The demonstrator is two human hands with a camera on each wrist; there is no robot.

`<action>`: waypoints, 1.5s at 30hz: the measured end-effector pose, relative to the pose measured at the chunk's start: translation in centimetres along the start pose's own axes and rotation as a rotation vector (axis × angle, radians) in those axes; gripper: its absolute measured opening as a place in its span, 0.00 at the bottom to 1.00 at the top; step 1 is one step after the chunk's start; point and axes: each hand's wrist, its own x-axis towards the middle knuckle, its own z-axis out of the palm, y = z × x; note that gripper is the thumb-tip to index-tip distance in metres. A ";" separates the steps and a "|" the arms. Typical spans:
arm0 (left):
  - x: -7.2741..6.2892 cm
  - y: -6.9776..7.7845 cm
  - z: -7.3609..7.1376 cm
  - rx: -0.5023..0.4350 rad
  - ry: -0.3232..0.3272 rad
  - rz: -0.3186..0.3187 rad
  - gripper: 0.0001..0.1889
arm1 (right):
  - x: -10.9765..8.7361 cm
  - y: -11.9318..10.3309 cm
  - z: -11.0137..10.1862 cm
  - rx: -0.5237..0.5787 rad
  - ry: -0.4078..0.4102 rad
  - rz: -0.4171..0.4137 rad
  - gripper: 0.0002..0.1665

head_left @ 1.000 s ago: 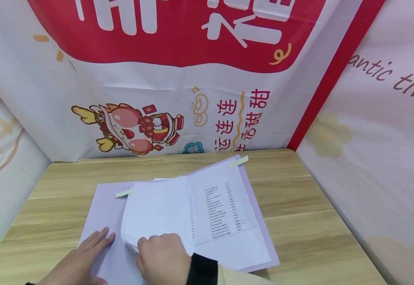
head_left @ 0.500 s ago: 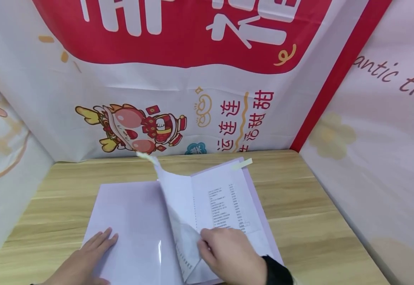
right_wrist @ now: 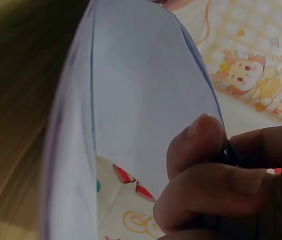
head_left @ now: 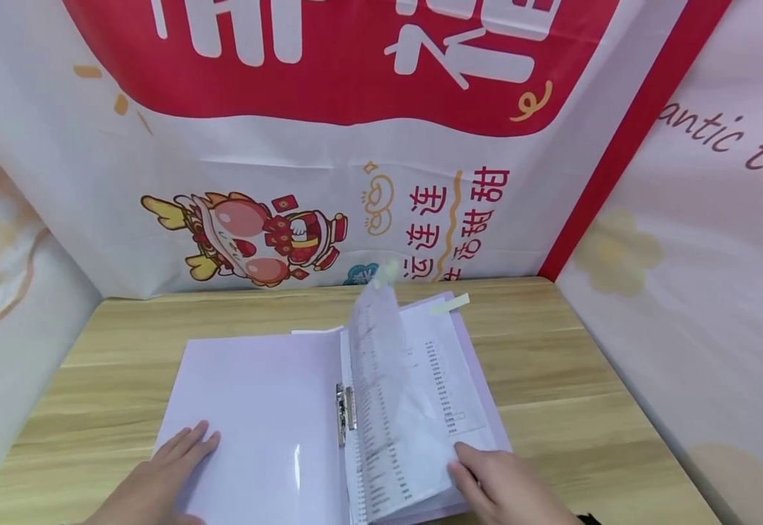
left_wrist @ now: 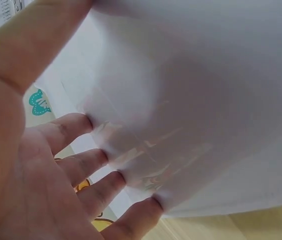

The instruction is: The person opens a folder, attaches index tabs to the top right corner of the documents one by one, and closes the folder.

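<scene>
A light purple file folder (head_left: 256, 408) lies spread on the table, its metal clip (head_left: 342, 415) bared along the spine. My left hand (head_left: 158, 474) rests with extended fingers on the inside of the left cover; the left wrist view has its fingertips (left_wrist: 113, 175) against the smooth cover. Between thumb and curled fingers, my right hand (head_left: 509, 481) pinches the lower outer edge of a bunch of printed sheets (head_left: 388, 430). That bunch stands bowed up over the right cover. Below it lies another page (head_left: 443, 343) printed with a list. In the right wrist view, the sheets (right_wrist: 136, 85) curve up from the pinching fingers.
Wood-grain tabletop (head_left: 552, 379) surrounds the folder. A pale tab (head_left: 453, 302) sticks out at the folder's upper right corner. Behind the table hangs a red and white printed cloth (head_left: 329, 153), with another printed cloth (head_left: 683, 292) along the right side.
My right hand has carried the bunch of sheets from the left cover over to the right, uncovering the left cover and the metal clip. The left hand has stayed in place.
</scene>
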 end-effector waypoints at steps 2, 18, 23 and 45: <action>0.0 0.0 -0.1 0.004 -0.003 -0.002 0.58 | -0.6 0.7 0.0 0.023 0.000 0.015 0.18; -0.2 -0.2 -0.3 -0.001 -0.072 -0.028 0.59 | -2.9 4.6 0.6 -0.013 -0.039 0.170 0.21; -0.3 -0.2 -0.2 -0.013 -0.056 -0.022 0.59 | -2.7 5.3 1.7 -0.048 -0.073 0.308 0.20; -0.2 0.3 -0.5 0.017 -0.019 -0.042 0.59 | -1.9 7.9 5.8 -0.093 -0.206 0.570 0.16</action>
